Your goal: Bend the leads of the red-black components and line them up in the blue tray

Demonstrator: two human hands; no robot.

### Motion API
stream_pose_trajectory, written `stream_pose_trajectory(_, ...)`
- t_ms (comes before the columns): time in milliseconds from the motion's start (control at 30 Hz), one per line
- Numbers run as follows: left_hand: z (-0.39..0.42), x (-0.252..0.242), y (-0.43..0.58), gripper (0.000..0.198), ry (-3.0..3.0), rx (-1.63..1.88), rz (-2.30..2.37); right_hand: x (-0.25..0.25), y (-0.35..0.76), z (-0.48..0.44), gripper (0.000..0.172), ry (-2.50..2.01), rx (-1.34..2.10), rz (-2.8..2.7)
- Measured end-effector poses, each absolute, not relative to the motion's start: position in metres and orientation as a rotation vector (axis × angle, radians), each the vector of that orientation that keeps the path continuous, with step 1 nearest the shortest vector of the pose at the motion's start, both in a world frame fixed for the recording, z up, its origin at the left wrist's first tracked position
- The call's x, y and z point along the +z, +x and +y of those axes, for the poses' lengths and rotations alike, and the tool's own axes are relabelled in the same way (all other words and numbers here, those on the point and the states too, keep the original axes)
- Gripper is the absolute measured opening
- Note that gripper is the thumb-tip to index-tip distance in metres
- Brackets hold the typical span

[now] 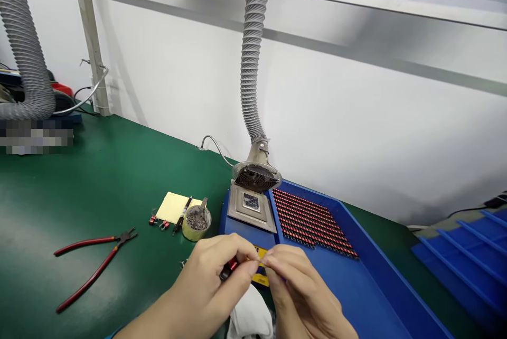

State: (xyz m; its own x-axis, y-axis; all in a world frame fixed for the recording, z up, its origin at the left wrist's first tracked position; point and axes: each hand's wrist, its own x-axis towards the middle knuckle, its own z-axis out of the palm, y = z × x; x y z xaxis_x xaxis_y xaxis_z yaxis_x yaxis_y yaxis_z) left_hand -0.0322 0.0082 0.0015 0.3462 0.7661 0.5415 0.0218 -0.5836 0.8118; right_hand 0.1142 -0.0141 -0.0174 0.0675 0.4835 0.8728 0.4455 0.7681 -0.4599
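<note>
My left hand point(217, 281) is closed, with a small red-and-black part point(228, 269) partly showing between its thumb and curled fingers. My right hand point(303, 294) is pinched, its thumb and fingertips meeting those of my left hand. Something thin seems to run between the fingertips, too small to make out. Just beyond the hands stands a blue heating unit with a square metal top point(253, 216) and a shiny, mirror-like pool point(251, 201) in its middle. Below the hands lies a white cloth point(251, 313).
A blue tray point(390, 297) at right holds rows of red-and-black parts point(315, 220). A fume hood point(256, 175) on a flexible duct hangs over the unit. At left lie red-handled pliers point(101, 265), a yellow notepad point(171, 207), a pen point(182, 216) and a cup of grey bits point(194, 231).
</note>
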Motion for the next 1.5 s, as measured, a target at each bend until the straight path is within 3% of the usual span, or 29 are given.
stream_pose_trajectory(133,0.01,0.001,-0.031,0.014,1.93,1.302,0.665,-0.017,0.115,-0.015,0.039,-0.799,-0.024,-1.612)
stream_pose_trajectory(200,0.012,-0.002,-0.029,0.015,2.065,1.385,0.631,-0.016,0.115,-0.016,0.031,-0.825,-0.043,-1.619)
stream_pose_trajectory(267,0.014,-0.005,-0.028,0.018,2.307,1.508,0.619,-0.015,0.114,-0.018,0.018,-0.895,0.176,-1.593)
stream_pose_trajectory(400,0.014,-0.007,-0.028,0.021,2.513,1.65,0.636,-0.013,0.117,-0.02,0.035,-0.831,0.828,-1.397)
stream_pose_trajectory(500,0.012,-0.003,-0.03,0.017,2.201,1.526,0.626,-0.014,0.12,-0.018,0.011,-0.768,0.604,-1.454)
stream_pose_trajectory(633,0.01,0.001,-0.03,0.015,2.004,1.375,0.641,-0.018,0.116,-0.015,0.041,-0.783,0.079,-1.581)
stream_pose_trajectory(700,0.011,-0.001,-0.028,0.016,2.091,1.414,0.628,-0.02,0.112,-0.016,0.038,-0.809,-0.06,-1.561)
stream_pose_trajectory(800,0.012,-0.006,-0.025,0.022,2.424,1.565,0.649,-0.019,0.108,-0.018,0.017,-0.962,0.243,-1.467)
stream_pose_trajectory(867,0.013,-0.008,-0.024,0.023,2.545,1.633,0.663,-0.018,0.109,-0.019,0.031,-0.958,0.673,-1.368)
stream_pose_trajectory(933,0.012,-0.007,-0.024,0.021,2.445,1.621,0.641,-0.017,0.112,-0.018,0.035,-0.83,0.861,-1.299)
stream_pose_trajectory(1067,0.01,-0.002,-0.028,0.016,2.056,1.434,0.647,-0.016,0.118,-0.014,0.012,-0.742,0.508,-1.379)
stream_pose_trajectory(1200,0.008,0.001,-0.031,0.015,1.903,1.294,0.684,-0.017,0.12,-0.012,0.032,-0.716,0.268,-1.551)
stream_pose_trajectory(1333,0.009,-0.002,-0.029,0.015,2.033,1.336,0.675,-0.016,0.117,-0.013,0.029,-0.729,0.15,-1.602)
stream_pose_trajectory(1433,0.012,-0.006,-0.026,0.02,2.378,1.532,0.676,-0.016,0.113,-0.017,0.016,-0.915,0.38,-1.456)
stream_pose_trajectory(1500,0.013,-0.007,-0.025,0.023,2.52,1.619,0.683,-0.016,0.113,-0.019,0.028,-0.956,0.75,-1.32)
